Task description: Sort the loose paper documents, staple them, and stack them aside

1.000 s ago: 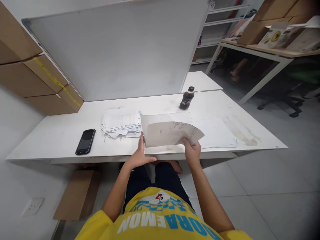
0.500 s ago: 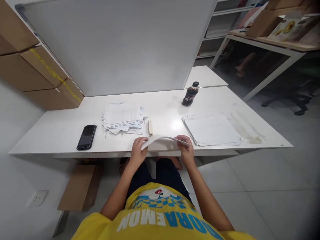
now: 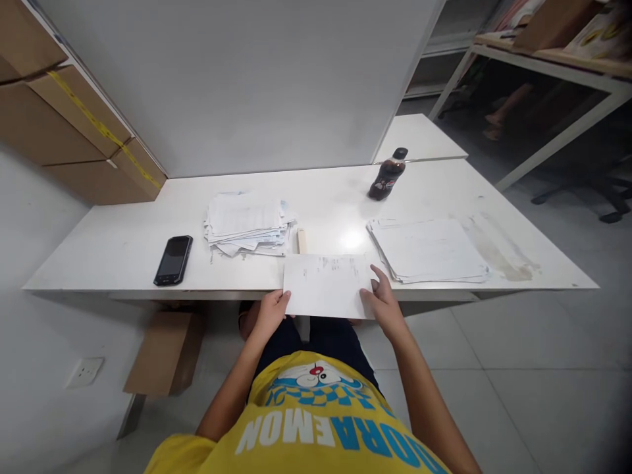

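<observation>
The one view looks from the wearer's head, forward and steeply down — the shirt lies nearest, along the bottom edge. The table spreads across the middle, seen from above, with the sheet just below centre and the board beyond, cut by the top edge. The field is wide — boxes at far left, a second table at upper right.

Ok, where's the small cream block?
In the head view, the cream block lies right of the ragged white paper pile, partly behind the white printed sheet.
</observation>
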`<state>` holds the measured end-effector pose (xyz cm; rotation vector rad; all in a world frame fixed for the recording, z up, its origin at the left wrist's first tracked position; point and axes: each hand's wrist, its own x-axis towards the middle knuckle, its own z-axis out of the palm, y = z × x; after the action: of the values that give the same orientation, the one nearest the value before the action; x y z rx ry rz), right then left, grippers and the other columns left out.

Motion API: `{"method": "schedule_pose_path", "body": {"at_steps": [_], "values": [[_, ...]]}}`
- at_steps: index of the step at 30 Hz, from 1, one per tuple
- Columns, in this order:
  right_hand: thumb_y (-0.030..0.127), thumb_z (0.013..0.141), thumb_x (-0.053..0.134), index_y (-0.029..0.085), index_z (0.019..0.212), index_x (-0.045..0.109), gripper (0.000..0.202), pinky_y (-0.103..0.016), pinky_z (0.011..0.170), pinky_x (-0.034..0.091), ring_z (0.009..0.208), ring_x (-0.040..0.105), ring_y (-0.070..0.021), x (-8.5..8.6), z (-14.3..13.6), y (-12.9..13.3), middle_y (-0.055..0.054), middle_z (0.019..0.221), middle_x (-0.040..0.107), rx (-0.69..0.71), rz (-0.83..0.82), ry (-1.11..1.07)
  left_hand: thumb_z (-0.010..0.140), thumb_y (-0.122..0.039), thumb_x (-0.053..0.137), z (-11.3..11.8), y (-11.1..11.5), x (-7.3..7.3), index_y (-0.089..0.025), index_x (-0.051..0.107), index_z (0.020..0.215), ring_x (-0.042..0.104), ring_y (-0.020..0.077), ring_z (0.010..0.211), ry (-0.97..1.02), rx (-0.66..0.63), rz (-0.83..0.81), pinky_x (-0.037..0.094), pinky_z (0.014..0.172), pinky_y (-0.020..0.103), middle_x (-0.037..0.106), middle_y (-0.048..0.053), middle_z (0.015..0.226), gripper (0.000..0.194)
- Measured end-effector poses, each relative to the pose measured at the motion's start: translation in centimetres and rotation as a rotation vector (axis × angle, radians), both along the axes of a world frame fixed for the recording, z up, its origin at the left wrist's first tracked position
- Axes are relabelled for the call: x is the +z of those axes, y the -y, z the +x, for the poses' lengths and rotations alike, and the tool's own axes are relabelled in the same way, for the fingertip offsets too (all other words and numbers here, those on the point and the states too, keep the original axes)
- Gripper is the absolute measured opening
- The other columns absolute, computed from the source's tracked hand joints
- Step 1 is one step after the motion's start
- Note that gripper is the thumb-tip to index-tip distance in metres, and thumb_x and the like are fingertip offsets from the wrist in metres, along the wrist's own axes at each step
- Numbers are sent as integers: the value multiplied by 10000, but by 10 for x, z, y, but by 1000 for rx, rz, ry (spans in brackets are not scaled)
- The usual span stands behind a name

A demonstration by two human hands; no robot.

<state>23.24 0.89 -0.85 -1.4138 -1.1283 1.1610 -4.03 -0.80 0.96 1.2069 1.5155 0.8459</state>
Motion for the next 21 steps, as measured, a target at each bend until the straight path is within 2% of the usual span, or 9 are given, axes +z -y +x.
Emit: {"method": "schedule_pose_path", "body": {"at_steps": [2,4,8,12,14,16,18,21], "values": [[377,806,551,214,1437,347,682,-358,718,511,765,585,-189,0,2,0,-54,967,612,-42,-13,131,828,-552,548,5,6,-4,-159,596,672,549,135,430,95,36,-67,350,409,218,592,4,473,426],[361,812,537,198,1417,390,644,-390,734,513,784,575,-201,5,1,-1,-92,1056,600,-96,32,323,811,-562,570,10,10,-6,-150,598,667,546,123,416,176,65,-101,341,400,208,592,10,468,436],[316,856,480,191,1284,531,449,-485,914,474,1044,553,-276,26,-10,-5,-137,1169,574,-119,307,649,804,-564,595,17,8,-3,-141,606,673,544,108,408,249,88,-106,340,395,193,595,14,464,443],[286,910,436,182,1202,573,339,-560,1056,360,1305,412,-330,46,-30,-11,-165,1335,512,-77,513,844,824,-543,599,23,-2,1,-144,587,642,555,99,400,264,106,-139,341,387,180,597,10,467,439],[267,923,425,171,1187,585,323,-558,1055,362,1316,412,-336,53,-42,-14,-169,1344,527,17,572,895,846,-516,592,28,-6,2,-147,571,610,546,95,380,250,101,-168,339,378,177,583,5,450,438],[240,939,396,180,1180,599,321,-497,992,440,1179,541,-295,57,-54,-20,-148,1210,626,207,622,870,870,-488,577,36,-7,3,-151,565,596,531,95,360,231,98,-170,333,368,178,560,-6,424,434],[213,940,377,193,1192,601,338,-446,925,488,1066,602,-263,56,-66,-27,-125,1128,670,367,666,828,887,-469,564,44,-8,4,-157,556,587,519,98,346,219,97,-157,328,360,183,539,-16,407,433],[162,898,392,155,1263,559,402,-457,968,460,1181,544,-285,47,-83,-42,-155,1289,598,376,702,842,907,-428,544,54,-9,5,-161,537,570,510,99,336,223,104,-157,317,353,188,522,-22,400,430]]}}
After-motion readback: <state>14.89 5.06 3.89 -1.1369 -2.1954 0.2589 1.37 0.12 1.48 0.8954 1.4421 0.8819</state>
